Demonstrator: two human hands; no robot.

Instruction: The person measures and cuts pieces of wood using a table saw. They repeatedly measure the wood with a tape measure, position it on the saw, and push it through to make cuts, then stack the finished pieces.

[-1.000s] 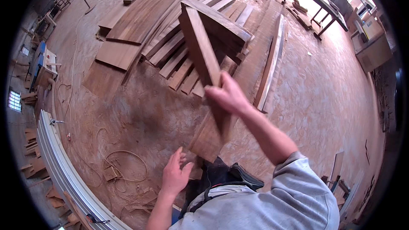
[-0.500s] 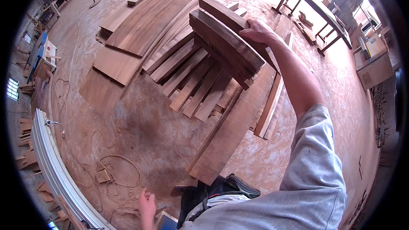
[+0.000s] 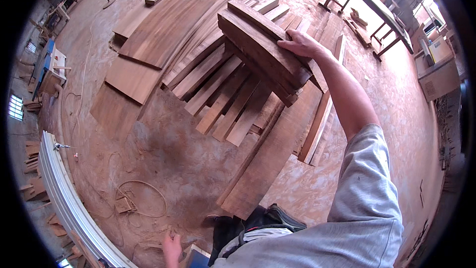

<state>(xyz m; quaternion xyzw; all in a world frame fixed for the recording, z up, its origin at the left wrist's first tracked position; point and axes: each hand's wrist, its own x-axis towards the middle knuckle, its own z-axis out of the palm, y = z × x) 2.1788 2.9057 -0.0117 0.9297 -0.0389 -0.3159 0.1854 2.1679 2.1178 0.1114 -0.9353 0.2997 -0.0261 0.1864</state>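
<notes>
My right hand [image 3: 302, 44] reaches across a stack of thick dark-brown wooden boards, its fingers closed over the rear wooden board [image 3: 255, 17]. That board lies against the front board [image 3: 258, 44], whose broad side faces me. Both rest tilted on top of several narrower planks [image 3: 218, 106] that fan out below. The hand covers part of the rear board's top, and its fingertips are partly hidden behind it. Low in the view, away from the wood, my left hand [image 3: 172, 245] hangs with curled fingers and nothing visible in them.
A long wide plank [image 3: 263, 173] runs from the stack toward my feet. Wide flat boards [image 3: 168, 30] lie on the floor to the left. A cable [image 3: 144, 182] loops on the floor; a pale metal rail [image 3: 62, 188] stands at left. A dark-legged table [image 3: 369, 7] is far right.
The rear board has come down and closer against the front board, with my right hand still on it. My left hand has dropped slightly. The whole view has shifted a little.
</notes>
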